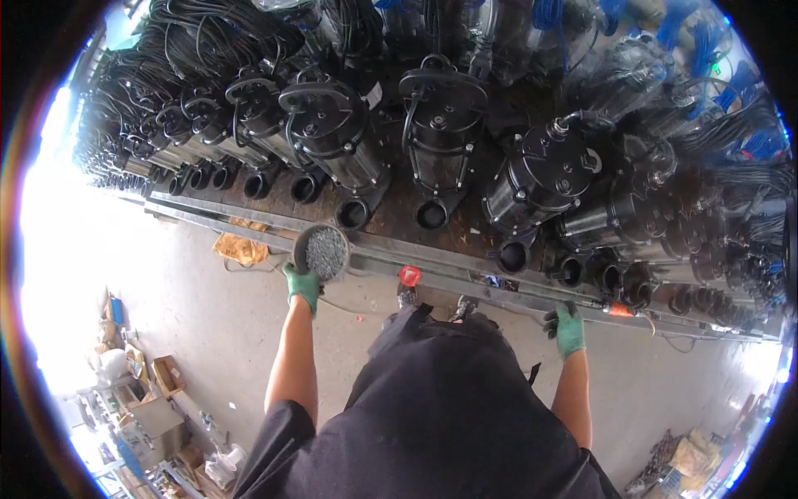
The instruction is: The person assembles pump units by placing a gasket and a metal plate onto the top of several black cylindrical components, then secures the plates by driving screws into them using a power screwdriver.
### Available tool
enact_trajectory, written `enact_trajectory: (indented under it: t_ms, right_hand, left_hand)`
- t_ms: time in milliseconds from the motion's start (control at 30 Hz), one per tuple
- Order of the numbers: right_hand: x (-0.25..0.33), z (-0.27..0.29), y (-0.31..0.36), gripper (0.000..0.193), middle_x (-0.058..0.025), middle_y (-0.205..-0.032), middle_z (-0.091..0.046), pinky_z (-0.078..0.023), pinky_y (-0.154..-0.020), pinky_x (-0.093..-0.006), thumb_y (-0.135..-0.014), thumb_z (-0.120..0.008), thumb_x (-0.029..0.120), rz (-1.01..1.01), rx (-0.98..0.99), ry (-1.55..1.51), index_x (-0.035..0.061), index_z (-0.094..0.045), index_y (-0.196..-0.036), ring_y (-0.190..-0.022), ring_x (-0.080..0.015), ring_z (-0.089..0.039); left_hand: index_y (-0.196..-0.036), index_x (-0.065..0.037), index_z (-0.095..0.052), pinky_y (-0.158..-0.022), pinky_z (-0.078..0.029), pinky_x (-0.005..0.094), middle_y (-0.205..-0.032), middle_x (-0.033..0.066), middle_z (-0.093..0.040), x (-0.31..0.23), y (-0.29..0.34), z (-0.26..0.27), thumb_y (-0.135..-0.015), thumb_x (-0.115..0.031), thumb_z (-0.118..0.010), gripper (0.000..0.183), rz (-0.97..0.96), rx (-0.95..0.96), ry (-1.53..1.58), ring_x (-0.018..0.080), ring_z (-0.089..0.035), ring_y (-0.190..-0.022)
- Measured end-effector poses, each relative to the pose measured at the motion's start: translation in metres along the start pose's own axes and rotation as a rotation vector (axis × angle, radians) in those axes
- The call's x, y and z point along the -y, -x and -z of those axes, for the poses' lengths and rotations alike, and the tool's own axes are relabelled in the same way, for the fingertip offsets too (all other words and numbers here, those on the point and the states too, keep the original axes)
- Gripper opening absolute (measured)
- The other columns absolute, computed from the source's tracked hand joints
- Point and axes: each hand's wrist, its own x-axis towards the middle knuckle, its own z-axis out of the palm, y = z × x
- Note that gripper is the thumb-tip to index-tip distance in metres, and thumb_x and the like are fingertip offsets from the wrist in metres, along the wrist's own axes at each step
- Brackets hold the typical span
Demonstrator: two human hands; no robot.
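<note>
Bowl [300, 252] of grey bits [327, 254], 9 o'clock from view centre: left hand [303, 287] gripping it; keep level. Right hand [568, 328]: can't tell grip.

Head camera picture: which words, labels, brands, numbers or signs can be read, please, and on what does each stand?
None can be read.
Black-topped metal cylinder, middle: top marks too small.
Small green sign-like patch, upper right: too blurred.
Bowl in the left hand: no lettering visible.
</note>
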Motion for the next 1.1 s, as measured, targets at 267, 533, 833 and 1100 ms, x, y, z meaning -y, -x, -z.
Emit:
enact_trajectory:
  t_ms: [267,533,833,1100]
  right_hand:
    - [0.043,-0.083,0.031,0.020,-0.0066,-0.075,-0.067,-0.041,-0.040,-0.0282,-0.104,-0.062,0.028,0.154,0.124,0.130,0.0093,-0.057,-0.111,-0.051,-0.0140,-0.059]
    - [0.096,-0.139,0.036,0.018,-0.0033,-0.074,-0.069,-0.045,-0.043,-0.0250,-0.105,-0.062,0.025,0.283,0.335,0.306,0.0071,-0.062,-0.105,-0.053,-0.0097,-0.062]
    - [0.137,-0.251,0.073,0.020,-0.0108,-0.099,-0.075,-0.060,-0.082,-0.0379,-0.099,-0.067,0.020,0.904,0.623,0.837,0.0047,-0.069,-0.113,-0.089,-0.0220,-0.074]
    - [0.092,-0.396,0.035,0.029,-0.0149,-0.132,-0.066,-0.054,-0.101,-0.0422,-0.098,-0.057,0.013,0.864,0.543,1.665,0.0066,-0.073,-0.121,-0.115,-0.0330,-0.069]
  left_hand:
    - [-0.149,-0.013,-0.017,-0.051,-0.058,0.0364,-0.121,0.0151,-0.061,0.009,0.099,-0.023,-0.093,-0.001,-0.057,0.070,0.045,0.146,0.083,0.0259,-0.070,-0.079]
    - [-0.134,-0.013,-0.024,-0.057,-0.063,0.0387,-0.126,0.0191,-0.055,0.005,0.129,-0.071,-0.091,0.004,-0.052,0.054,-0.045,0.264,0.320,0.0296,-0.071,-0.085]
    - [-0.138,-0.013,-0.026,-0.094,-0.054,0.0344,-0.132,0.0132,-0.051,0.020,0.091,-0.113,-0.090,0.009,-0.055,0.061,-0.118,0.365,0.268,0.0210,-0.055,-0.117]
    - [-0.146,-0.017,-0.029,-0.075,-0.060,0.0372,-0.136,0.0140,-0.049,0.034,0.068,-0.103,-0.095,0.001,-0.061,0.063,-0.170,0.396,0.200,0.0239,-0.062,-0.101]
